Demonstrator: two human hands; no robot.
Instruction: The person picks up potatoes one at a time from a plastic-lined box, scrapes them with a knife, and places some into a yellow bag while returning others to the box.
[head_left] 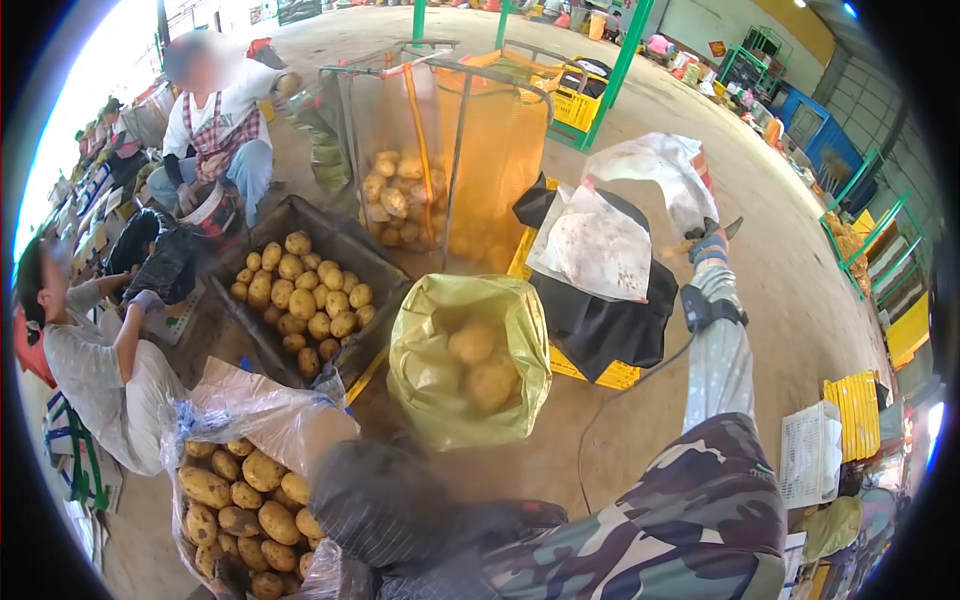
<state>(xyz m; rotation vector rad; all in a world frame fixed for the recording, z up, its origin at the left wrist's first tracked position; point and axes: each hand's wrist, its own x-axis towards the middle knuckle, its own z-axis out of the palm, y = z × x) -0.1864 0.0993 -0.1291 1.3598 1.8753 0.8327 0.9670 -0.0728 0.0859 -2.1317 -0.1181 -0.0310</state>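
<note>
My right hand (710, 248), in a patterned glove, is stretched out to the right and closed on the edge of a white sheet (645, 165), perhaps an emptied sack. A black band sits round that wrist. At the bottom left, a dark gloved shape that looks like my left hand (230, 573) rests against potatoes (262, 500) in a plastic-lined container; its fingers are hidden. A yellow-green bag (420, 385) stands open in front of me with a few large potatoes inside. Black cloth and another stained white sheet (592, 242) cover a yellow crate (612, 372).
A black-lined crate of potatoes (310, 300) lies ahead on the left. Beyond stand mesh sacks (495, 150) in a metal frame. Two people sit at the left, one holding a black bag (168, 268). A green post (622, 75) rises behind; a cable runs across the floor.
</note>
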